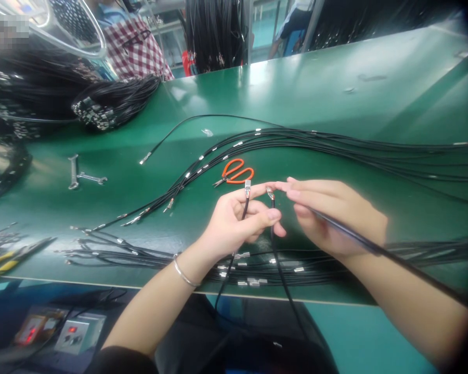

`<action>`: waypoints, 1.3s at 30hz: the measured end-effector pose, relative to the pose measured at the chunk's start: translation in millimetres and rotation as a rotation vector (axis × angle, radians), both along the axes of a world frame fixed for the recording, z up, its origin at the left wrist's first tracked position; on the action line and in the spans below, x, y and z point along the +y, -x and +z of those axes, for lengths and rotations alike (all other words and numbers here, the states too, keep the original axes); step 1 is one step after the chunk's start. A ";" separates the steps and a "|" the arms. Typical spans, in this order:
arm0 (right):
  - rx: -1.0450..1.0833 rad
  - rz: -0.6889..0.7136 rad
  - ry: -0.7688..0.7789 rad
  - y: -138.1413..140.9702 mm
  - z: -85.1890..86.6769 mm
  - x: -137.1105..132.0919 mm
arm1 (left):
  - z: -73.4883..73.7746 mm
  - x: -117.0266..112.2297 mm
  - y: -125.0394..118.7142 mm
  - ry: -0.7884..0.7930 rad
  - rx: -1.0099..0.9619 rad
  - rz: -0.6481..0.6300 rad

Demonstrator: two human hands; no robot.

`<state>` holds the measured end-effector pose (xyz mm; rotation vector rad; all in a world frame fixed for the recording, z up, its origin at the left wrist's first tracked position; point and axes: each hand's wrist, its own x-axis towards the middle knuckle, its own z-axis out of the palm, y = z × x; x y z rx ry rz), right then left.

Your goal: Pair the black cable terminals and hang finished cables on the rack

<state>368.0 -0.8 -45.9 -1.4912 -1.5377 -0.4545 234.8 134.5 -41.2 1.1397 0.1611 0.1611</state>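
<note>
My left hand (244, 215), a thin bangle on its wrist, is closed on two black cables in front of the table edge. One cable has a boxy metal terminal (247, 186) pointing up by the index finger. The second cable's metal terminal (270, 194) stands near the fingertips, and its lead hangs down from the thumb. My right hand (335, 213) is closed on another black cable (354, 235), which slants down along the forearm to the right. Its fingertips meet the left index fingertip. Whatever end sits inside the right fingers is hidden.
Orange-handled scissors (237, 171) lie just beyond my hands. Black cables (296, 137) with metal sleeves stretch across the green table (187, 101); more lie along its front edge. Wrenches (74, 172), yellow-handled pliers (13, 258) and large cable bundles (109, 104) are at left.
</note>
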 end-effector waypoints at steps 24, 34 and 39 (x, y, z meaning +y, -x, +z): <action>-0.234 0.034 -0.046 0.1 6.6 -4.2 | -1.5 0.9 -1.2 0.035 -0.015 0.003; 0.196 -0.126 -0.309 -3.2 -1.1 12.5 | 0.5 3.9 -0.6 0.065 -0.021 -0.046; 0.232 -0.234 -0.152 -13.7 -3.9 14.4 | -1.3 4.6 -0.8 0.074 -0.031 -0.063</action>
